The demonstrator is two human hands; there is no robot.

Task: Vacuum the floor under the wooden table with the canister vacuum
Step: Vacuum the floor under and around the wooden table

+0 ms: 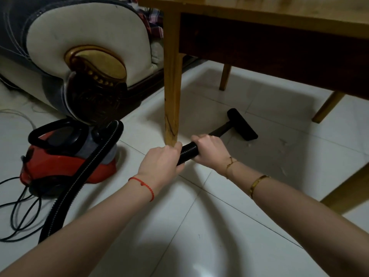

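Observation:
A red and black canister vacuum (65,156) stands on the white tiled floor at the left. Its black ribbed hose (188,151) loops from the canister round to my hands. My left hand (161,162) grips the hose just behind my right hand (209,150), which grips it nearer the wand. The black floor nozzle (242,124) lies flat on the tiles under the wooden table (259,15), right of the table's near-left leg (172,86). My hands are close beside the foot of that leg.
An upholstered sofa arm (87,62) with a carved dark base stands just left of the table leg, behind the canister. The black power cord (22,212) lies in loops on the floor at the left. More table legs (327,106) stand to the right.

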